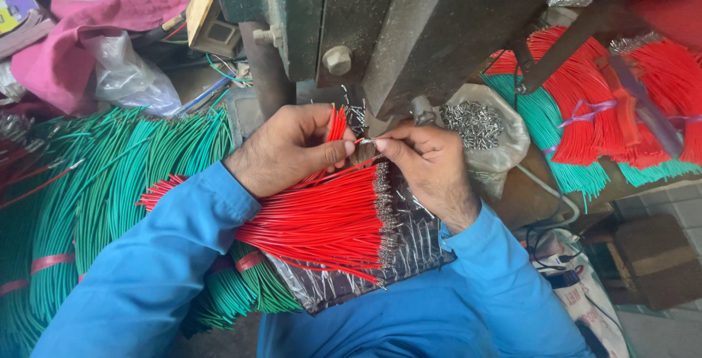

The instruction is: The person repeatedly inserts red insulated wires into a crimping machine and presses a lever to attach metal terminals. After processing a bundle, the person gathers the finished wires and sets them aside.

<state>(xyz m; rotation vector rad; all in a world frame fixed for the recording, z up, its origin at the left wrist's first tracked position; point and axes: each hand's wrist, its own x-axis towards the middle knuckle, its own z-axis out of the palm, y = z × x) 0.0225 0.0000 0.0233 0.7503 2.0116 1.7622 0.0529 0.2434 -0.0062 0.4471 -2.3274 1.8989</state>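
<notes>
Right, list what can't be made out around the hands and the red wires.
Head view only:
- Small metal piece pinched between left hand and right hand: too small to identify.
- Grey-green metal machine: top cut off by the frame edge; its working point is hidden behind the fingers.
- Bundle of thin red wires: left ends hidden under the blue sleeve.

The wire bundle [329, 219] lies on a foil sheet [409, 248], before the machine [409, 29]; a bag of terminals [479, 127] is right, more wires [110, 182] left.
</notes>
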